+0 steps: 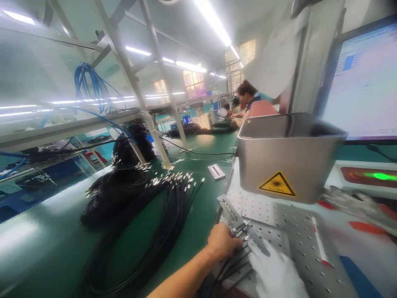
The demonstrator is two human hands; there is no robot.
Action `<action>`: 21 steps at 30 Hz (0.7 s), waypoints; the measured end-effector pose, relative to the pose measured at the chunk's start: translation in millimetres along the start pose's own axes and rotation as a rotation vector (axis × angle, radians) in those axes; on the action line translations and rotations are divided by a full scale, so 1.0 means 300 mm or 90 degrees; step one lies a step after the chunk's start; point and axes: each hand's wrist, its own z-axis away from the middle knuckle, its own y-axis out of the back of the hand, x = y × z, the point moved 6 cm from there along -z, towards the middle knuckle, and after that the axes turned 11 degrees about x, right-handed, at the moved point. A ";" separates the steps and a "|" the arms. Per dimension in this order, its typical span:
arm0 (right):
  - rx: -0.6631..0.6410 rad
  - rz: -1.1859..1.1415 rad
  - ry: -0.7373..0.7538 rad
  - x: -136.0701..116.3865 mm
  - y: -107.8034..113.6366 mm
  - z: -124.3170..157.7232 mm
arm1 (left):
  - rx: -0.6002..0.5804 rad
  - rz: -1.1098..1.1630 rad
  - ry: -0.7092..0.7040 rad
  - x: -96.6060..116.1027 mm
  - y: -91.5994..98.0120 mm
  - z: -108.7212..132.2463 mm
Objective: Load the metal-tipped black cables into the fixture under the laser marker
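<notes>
My bare left hand (222, 241) is curled with its fingers closed around black cables (230, 268) at a metal fixture (228, 210). Close by on the right, my right hand (276, 269), in a white glove, has its fingertips against the cable ends at the same fixture; the cable seems pinched there, partly hidden by the fingers. Small silvery connectors show between the two hands. The fixture lies tilted across a perforated metal plate (299, 231). Left of my hands, a big bundle of black cables (161, 223) with shiny metal tips spreads over the green table (56, 252).
A metal housing (287, 155) with a yellow laser warning sign overhangs the plate. A white-and-red pen (320, 242) lies on the plate, near a grey glove (356, 205). A monitor (366, 82) stands right. A small white card (216, 172) lies ahead. Another person (246, 101) sits beyond.
</notes>
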 end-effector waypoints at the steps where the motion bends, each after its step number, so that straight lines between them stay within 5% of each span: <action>1: 0.000 -0.004 -0.005 0.003 -0.005 0.000 | 0.004 -0.001 -0.001 0.000 0.001 0.002; 15: -0.025 -0.087 -0.044 0.020 -0.003 -0.007 | 0.024 -0.042 -0.062 0.025 -0.001 -0.016; 21: -0.006 -0.054 -0.037 0.030 -0.068 -0.017 | 0.092 -0.045 -0.098 0.053 0.037 0.012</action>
